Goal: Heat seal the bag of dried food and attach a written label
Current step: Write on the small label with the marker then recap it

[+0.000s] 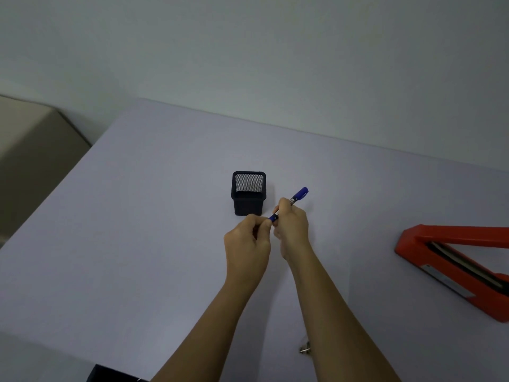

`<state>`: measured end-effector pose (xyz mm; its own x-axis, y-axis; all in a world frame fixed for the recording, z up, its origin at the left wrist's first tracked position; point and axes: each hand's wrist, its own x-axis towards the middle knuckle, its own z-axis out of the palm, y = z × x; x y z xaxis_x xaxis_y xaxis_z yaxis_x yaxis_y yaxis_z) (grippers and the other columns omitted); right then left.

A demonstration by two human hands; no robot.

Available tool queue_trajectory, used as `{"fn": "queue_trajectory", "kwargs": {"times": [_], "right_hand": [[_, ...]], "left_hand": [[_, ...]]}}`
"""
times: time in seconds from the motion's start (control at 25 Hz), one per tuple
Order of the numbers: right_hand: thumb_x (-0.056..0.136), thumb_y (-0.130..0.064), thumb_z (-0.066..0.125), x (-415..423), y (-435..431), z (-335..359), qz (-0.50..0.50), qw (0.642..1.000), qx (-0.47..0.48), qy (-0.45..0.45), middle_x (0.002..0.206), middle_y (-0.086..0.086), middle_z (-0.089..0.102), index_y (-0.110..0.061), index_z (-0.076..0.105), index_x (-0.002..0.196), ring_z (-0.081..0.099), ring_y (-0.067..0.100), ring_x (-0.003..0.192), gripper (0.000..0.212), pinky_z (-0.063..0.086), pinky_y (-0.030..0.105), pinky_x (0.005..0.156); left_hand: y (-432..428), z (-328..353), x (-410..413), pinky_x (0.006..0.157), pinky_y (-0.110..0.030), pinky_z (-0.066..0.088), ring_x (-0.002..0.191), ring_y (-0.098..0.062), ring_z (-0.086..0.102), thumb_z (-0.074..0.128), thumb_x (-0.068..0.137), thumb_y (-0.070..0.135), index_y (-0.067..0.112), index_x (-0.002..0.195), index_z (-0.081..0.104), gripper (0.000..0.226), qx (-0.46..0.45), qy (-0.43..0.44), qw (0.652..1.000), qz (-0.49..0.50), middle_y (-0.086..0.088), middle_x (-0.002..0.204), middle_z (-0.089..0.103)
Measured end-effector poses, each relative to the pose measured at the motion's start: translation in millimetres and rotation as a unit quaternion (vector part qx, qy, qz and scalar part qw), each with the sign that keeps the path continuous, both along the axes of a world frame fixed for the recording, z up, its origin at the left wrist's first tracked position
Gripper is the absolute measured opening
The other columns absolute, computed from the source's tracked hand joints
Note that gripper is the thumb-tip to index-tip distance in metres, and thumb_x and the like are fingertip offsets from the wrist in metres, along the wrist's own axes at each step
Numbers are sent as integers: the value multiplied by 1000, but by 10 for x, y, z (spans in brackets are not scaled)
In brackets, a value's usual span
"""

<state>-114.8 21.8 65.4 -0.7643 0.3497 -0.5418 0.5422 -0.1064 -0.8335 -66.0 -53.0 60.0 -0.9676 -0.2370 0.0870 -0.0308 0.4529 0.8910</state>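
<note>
Both my hands meet just below the middle of the frame, over the pale lilac table (137, 216), and between them they hold a blue pen (301, 193). My right hand (292, 227) has its fingers curled round the middle of the barrel, so the pen slants from lower left up to upper right, and its blue far end sticks out above my knuckles. My left hand (248, 244) pinches the pen's near end, a short blue piece, between thumb and forefinger, with the other fingers folded into the palm. I cannot tell whether that blue piece is seated on the pen or partly pulled off. Just beyond my left hand, close to the pen but not touching it, a black mesh pen holder (248, 205) stands upright on the table, and I can see its mesh wall through the open top. At the right edge of the frame, well apart from my hands, lies a red heat sealer (451, 238), its arm lifted off the base so the two make a wedge that widens toward the right. A small metal thing (305, 350), too blurred to name, lies by my right forearm near the bottom of the frame
</note>
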Motion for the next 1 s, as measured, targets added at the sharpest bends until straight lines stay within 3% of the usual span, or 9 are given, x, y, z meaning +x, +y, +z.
{"fn": "queue_trajectory", "kwargs": {"times": [0.2,0.28,0.48,0.64,0.88,1.0], "right_hand": [[94,-23,41,0,-22,-53,4,1000,-7,-29,57,4,47,-14,49,61,38,13,48,35,33,23,46],[94,-23,41,-2,-27,-34,3,999,-13,-31,56,4,46,-14,49,61,38,13,48,35,33,23,46],[92,-23,43,-29,26,135,13,998,-40,44,50,1,44,-15,49,60,36,12,46,34,35,23,46],[91,-25,44,-37,51,223,26,995,-58,73,49,-1,43,-16,49,58,39,12,47,35,39,26,50],[89,-23,43,-49,58,227,6,998,-35,46,53,4,47,-14,50,58,36,12,44,34,34,22,44],[90,-23,43,-110,152,133,-38,998,-39,15,49,1,43,-15,48,56,35,7,34,35,30,22,39]], "left_hand": [[-61,-59,-2,52,-6,30,50,-6,43,59,85,7,4,78,66,11,-120,75,989,-37,-7,63,64],[-76,-76,-8,50,-8,32,51,-8,47,57,83,10,5,77,65,11,-135,95,985,-40,-5,63,64],[-82,120,-18,59,-6,43,68,3,55,59,86,14,10,83,66,9,-19,119,992,-41,10,71,60],[-91,241,-74,63,-4,43,73,5,56,65,85,15,10,85,64,5,-8,112,991,-66,17,72,57],[17,235,-58,53,-28,46,64,-21,54,61,88,10,6,73,60,15,-12,101,994,-49,-7,64,64],[-6,283,-20,46,-21,40,54,-20,49,61,87,9,6,67,55,22,-14,90,996,-20,-5,56,57]]}}
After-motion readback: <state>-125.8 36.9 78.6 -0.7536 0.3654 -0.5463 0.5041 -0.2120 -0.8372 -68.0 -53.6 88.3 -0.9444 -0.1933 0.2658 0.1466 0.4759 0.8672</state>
